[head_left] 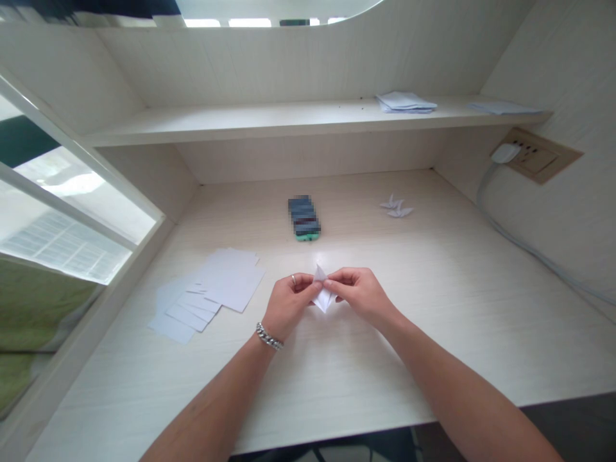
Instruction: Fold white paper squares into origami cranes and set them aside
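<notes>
1. Head view, surface and room: a pale wood-grain desk (433,321) fills a light alcove, with a long pale wooden shelf (231,122) fixed across the back wall above it. A white-framed window (67,212) runs along the left side. On the right wall is a beige socket panel (539,157) with one white plug (503,153) in it, and a grey cable (520,242) trails from the plug down along the wall.

2. Head view, counts:
   - One small folded white paper piece (323,296) is held just above the desk's middle, near the front.
   - A fan of loose white paper sheets (212,292) lies overlapping to its left, too many to count surely.
   - One phone in a teal case (304,219) lies beyond the hands.
   - At least two small folded white paper figures (395,207) sit close together at the far right. Their exact number is unclear.

3. Head view, what holds what: the shelf carries two lots of white paper, a thicker folded pile (405,102) and a flat sheet (503,108) farther right.

4. Head view, hands: the left hand (289,301), wearing a ring and a silver chain bracelet (268,337), pinches the left side of the folded piece with its fingertips. The right hand (359,292) pinches the right side. Both are closed narrowly on the paper, almost meeting.
</notes>
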